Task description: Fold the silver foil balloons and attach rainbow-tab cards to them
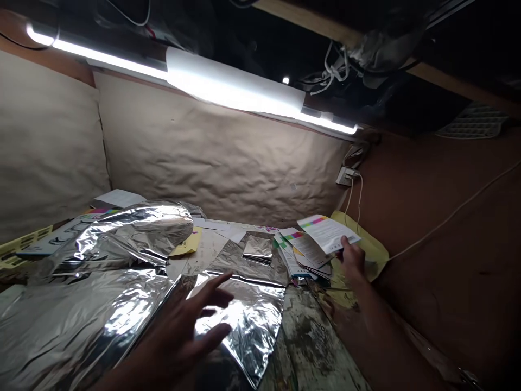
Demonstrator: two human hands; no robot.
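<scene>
My left hand (203, 315) hovers, fingers spread, over the silver film (256, 315) at the table's (309, 331) near edge. My right arm reaches out, thumb and fingers pinching a printed card (328, 232) above the card pile (299, 251), beside yellow sheeting (376, 252).

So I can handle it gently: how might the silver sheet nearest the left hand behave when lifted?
The silver sheet near the left hand is probably floppy, as fine wrinkles cover it. It looks thin, so likely light for its size. Its shine suggests it may slip.
</scene>
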